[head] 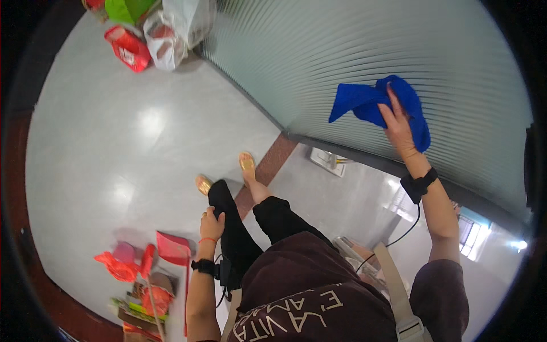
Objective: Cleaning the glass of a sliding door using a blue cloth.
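Observation:
My right hand (399,130) holds a blue cloth (367,102) against a ribbed glass panel (299,81). The cloth is bunched under and around the fingers, and one corner sticks out to the left. A dark frame (342,147) runs along the panel's lower edge. My left hand (212,224) hangs low by the black trouser leg (233,226), with its fingers loosely bent and its thumb apart. Nothing shows in it.
White plastic bags (166,47) and a red bag (130,49) stand by the panel's far end. At lower left are a red long-handled dustpan (173,248) and a box of mixed items (145,316). A flat mop head (327,161) lies on the floor near the frame.

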Motion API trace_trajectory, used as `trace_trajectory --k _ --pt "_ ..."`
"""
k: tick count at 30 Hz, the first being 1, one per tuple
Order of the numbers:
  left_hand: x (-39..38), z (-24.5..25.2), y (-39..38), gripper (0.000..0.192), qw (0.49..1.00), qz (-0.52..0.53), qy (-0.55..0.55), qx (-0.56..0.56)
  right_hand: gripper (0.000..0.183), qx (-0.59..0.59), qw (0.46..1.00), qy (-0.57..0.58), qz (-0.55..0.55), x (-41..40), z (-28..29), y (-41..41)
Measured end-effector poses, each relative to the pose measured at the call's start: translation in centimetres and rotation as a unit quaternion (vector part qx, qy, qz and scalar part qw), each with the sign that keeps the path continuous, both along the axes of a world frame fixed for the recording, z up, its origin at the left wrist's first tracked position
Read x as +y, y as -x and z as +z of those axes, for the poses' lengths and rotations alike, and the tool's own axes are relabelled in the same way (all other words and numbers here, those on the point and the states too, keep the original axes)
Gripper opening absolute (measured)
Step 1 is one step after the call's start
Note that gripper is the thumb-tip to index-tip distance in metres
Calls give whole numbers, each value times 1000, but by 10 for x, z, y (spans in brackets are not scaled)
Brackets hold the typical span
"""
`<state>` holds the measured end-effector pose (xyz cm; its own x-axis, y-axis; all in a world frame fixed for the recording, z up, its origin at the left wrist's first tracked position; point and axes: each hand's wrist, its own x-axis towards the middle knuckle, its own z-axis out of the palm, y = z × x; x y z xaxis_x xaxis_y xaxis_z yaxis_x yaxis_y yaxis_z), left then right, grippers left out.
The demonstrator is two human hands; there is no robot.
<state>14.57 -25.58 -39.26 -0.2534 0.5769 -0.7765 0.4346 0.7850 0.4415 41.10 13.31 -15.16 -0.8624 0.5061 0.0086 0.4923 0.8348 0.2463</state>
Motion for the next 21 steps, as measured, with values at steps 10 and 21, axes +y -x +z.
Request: trace_trajectory --k 10,21 --pt "-3 -5 -100 100 926 -154 344 -36 39 9 917 356 -181 -8 -186 -2" --pt "-36 -15 -125 78 972 -3 229 51 40 -546 686 -288 386 -28 -319 -37"
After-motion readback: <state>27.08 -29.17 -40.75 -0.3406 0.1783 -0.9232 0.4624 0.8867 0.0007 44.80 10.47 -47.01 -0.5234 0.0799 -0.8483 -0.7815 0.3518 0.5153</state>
